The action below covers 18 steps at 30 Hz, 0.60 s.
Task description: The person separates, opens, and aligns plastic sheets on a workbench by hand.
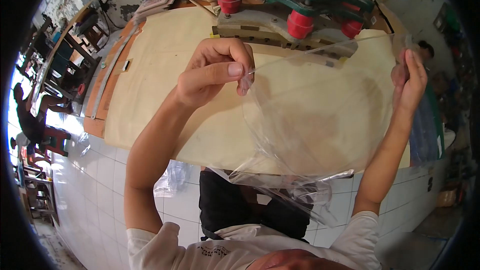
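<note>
A: Quick desc of ur kit, pls?
Me: White tee (240,235), 6 o'clock, w/ loose short slvs: left sleeve (150,247) at 7, right sleeve (357,235) btwn 4 & 5.
A: Any markings?
Me: Yep, small dark print (215,251) on the chest, approx 6 o'clock, a few lines of lettering, too blurry to read.
A: What else?
Me: Black bottoms (225,205), also 6 o'clock, partly hidden, can't tell the cut. Left hand (215,72), 11 o'clock: short thumbnail.
</note>
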Each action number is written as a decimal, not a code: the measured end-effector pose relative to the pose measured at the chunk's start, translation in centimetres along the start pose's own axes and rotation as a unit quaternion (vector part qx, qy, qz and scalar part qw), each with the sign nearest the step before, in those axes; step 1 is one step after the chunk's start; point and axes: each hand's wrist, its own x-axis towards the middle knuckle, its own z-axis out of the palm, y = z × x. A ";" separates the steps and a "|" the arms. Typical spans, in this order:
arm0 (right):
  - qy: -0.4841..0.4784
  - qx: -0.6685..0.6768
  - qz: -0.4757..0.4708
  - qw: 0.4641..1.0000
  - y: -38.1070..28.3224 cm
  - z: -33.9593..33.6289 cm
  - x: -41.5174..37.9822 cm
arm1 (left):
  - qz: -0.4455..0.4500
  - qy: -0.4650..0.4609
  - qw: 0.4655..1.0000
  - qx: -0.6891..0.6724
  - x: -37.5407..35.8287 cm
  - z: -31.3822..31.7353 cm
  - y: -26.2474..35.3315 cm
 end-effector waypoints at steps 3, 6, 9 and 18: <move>-0.020 0.011 0.002 1.000 0.3 -0.5 0.2 | -0.004 0.005 1.000 0.003 0.0 0.0 0.0; -0.025 0.010 0.002 1.000 0.2 -0.5 0.1 | -0.011 0.001 1.000 -0.004 0.0 0.0 0.0; -0.016 0.010 0.000 1.000 0.0 -0.2 -0.1 | -0.010 -0.019 1.000 0.002 0.1 -0.2 0.0; -0.022 0.011 -0.001 1.000 0.0 -0.2 -0.1 | -0.022 -0.025 0.999 -0.018 0.0 -0.4 -0.1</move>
